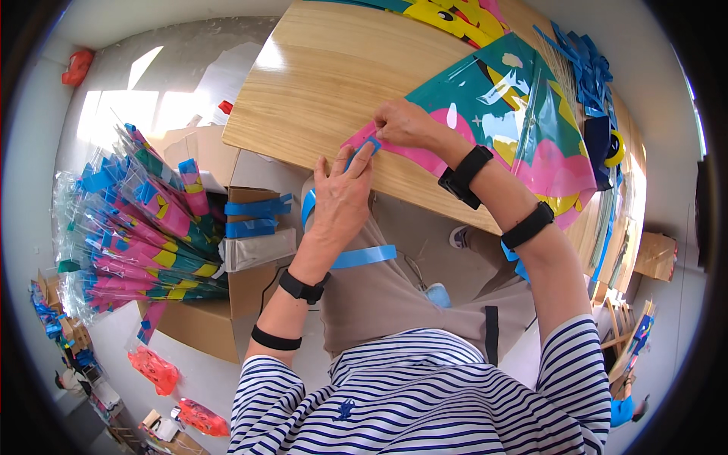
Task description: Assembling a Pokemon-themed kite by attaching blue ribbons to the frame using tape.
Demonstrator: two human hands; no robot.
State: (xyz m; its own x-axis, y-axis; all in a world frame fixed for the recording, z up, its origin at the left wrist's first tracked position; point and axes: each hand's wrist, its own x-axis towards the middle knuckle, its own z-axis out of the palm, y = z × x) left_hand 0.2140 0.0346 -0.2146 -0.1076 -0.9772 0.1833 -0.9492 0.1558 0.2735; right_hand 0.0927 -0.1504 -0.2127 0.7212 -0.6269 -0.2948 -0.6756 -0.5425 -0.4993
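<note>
Between both hands, left hand (343, 196) and right hand (403, 123) pinch the kite's pink corner (369, 142).

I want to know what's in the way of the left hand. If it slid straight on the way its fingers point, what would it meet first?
The left hand points up and slightly right, fingertips on a blue strip at the kite's pink corner. Straight on, it would likely meet the right hand pinching that corner, though depth is hard to judge.

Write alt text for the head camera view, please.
Both hands, left hand and right hand, press a blue strip onto the pink corner of a colourful kite on a wooden table. Folded kites fill a cardboard box at left.
</note>
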